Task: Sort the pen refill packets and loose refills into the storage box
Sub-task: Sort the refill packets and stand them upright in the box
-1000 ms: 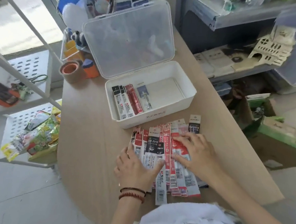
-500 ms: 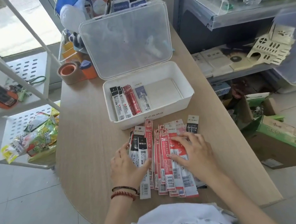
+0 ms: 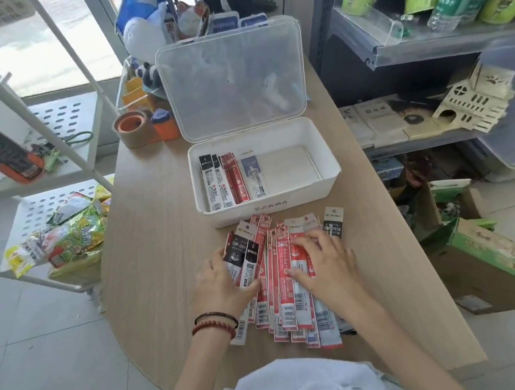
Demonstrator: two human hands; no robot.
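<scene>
A white storage box stands open on the wooden table, its clear lid propped up behind. Inside, at the left end, lie black, red and blue refill packets. In front of the box a fan of red packets covers the table. My left hand grips a few black packets at the fan's left side, thumb and fingers around them. My right hand rests flat on the red packets, fingers spread. One black packet sticks out at the far right.
A brown tape roll and an orange item sit left of the box, with a clear desk organiser behind. A white rack with snack bags stands left of the table. Shelves and cardboard boxes fill the right.
My left hand has pulled the black packets leftward, apart from the red ones, and closed around them. The right hand has stayed pressing on the red packets.
</scene>
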